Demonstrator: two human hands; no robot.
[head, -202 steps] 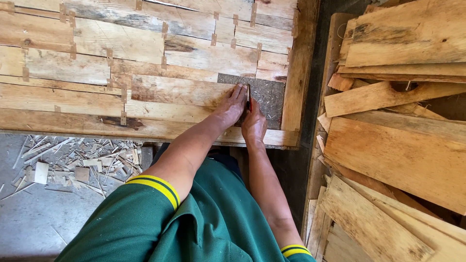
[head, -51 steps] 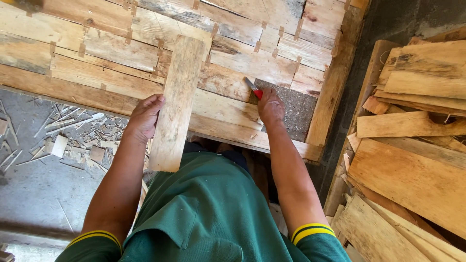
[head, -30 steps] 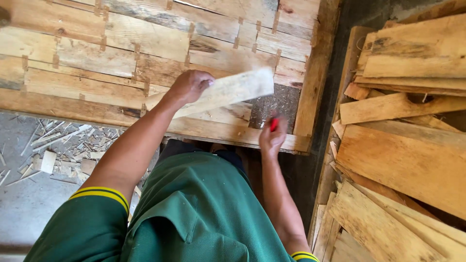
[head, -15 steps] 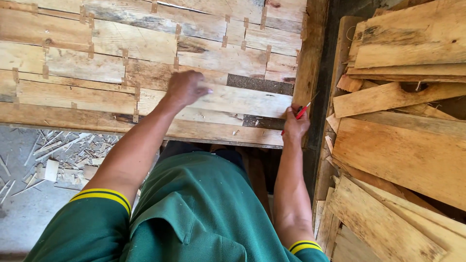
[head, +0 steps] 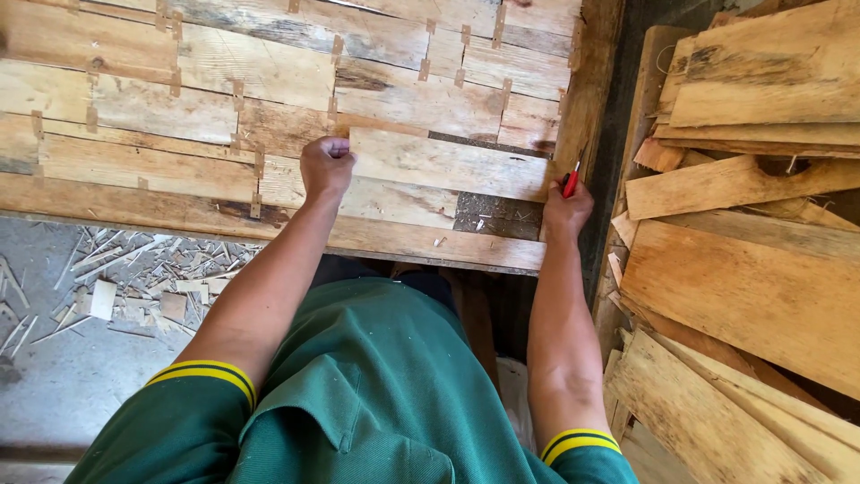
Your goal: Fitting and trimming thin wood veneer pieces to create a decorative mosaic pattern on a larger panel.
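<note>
A pale loose wooden plank [head: 448,163] lies crosswise on a panel of joined wooden boards [head: 224,81], above a dark grey gap [head: 497,215] in the panel. My left hand [head: 326,168] is curled against the plank's left end. My right hand [head: 567,208] sits at the plank's right end, by the panel's right frame rail [head: 587,90], and holds a red pencil [head: 571,182] with its tip pointing up at the plank's edge.
A stack of rough wooden planks [head: 752,233] fills the right side. Wood chips and offcuts [head: 134,278] litter the grey floor at the lower left. The panel's front rail [head: 376,237] runs just ahead of my green shirt.
The plank was carried from upright at the left, swung across and laid flat over the gap. My right hand with the pencil moved right to the plank's end; my left hand slid to its left end.
</note>
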